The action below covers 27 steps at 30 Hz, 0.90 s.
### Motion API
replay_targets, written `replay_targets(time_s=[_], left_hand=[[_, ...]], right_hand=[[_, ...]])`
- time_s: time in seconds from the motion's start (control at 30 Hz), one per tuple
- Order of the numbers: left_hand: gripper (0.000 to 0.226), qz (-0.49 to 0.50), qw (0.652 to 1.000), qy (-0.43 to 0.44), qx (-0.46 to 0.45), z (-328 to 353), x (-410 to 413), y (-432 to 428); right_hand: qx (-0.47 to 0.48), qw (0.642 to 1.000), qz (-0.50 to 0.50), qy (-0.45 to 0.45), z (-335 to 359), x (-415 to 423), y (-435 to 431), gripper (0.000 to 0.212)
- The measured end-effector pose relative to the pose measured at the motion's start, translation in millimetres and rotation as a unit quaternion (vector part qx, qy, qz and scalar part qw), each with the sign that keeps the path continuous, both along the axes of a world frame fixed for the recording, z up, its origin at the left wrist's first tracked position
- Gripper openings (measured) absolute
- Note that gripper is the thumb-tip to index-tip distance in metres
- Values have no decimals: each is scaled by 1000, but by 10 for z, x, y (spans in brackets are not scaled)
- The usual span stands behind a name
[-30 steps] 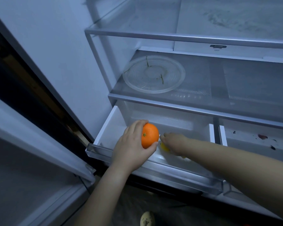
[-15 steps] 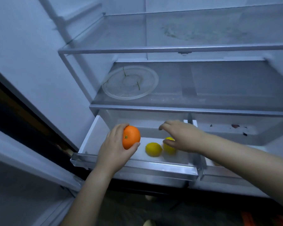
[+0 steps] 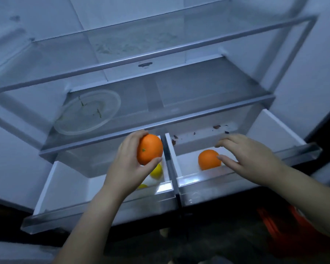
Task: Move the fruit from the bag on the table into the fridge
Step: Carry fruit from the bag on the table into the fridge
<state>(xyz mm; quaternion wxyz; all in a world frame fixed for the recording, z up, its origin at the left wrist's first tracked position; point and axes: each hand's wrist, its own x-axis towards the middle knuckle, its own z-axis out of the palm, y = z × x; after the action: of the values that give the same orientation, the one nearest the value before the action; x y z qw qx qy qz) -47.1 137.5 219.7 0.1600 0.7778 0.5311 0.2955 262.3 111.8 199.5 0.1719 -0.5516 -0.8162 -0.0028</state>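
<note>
My left hand grips an orange above the divider between the two pulled-out fridge drawers. Two yellow lemons lie in the left drawer, partly hidden under that hand. A second orange lies in the right drawer. My right hand hovers over the right drawer with fingers spread and relaxed, its thumb tip beside the second orange, holding nothing.
A clear round plastic lid lies on the glass shelf above the drawers. Dark crumbs dot the right drawer's back. Something orange-red sits on the dark floor at lower right. Another glass shelf spans higher up.
The view swung right. My right hand moved from the lemons in the left drawer to the right drawer, where an orange now lies. My left hand carried its orange rightward to the divider.
</note>
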Motion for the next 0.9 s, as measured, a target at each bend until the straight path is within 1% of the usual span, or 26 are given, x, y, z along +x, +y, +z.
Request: replay_targets(time_s=[0.07,0.13,0.3,0.47,0.67,0.77,0.9], left_hand=[[66,-21,1000,0,3,22,189,49],[66,-49,999,5,4,46,380,95],[68,-134,990,45,-9,20,875,312],[67,-184,978,83,-46,-95,1274,491],[69,-222,963,131,-81,-239,1616,749],[71,-245,950,175,-82,-309,1779,859],[74,-282,934,198,-94,-422,2011,1004]], right_hand=[[23,999,-24,21,-52,152,-87,39],[43,997,-41,39,-117,282,-147,34],[97,988,-65,97,-339,517,-169,29],[171,978,-79,89,-466,565,-163,26],[235,965,-96,73,-604,569,-113,29],[251,961,-95,72,-624,568,-99,30],[245,964,-84,67,-625,583,-91,32]])
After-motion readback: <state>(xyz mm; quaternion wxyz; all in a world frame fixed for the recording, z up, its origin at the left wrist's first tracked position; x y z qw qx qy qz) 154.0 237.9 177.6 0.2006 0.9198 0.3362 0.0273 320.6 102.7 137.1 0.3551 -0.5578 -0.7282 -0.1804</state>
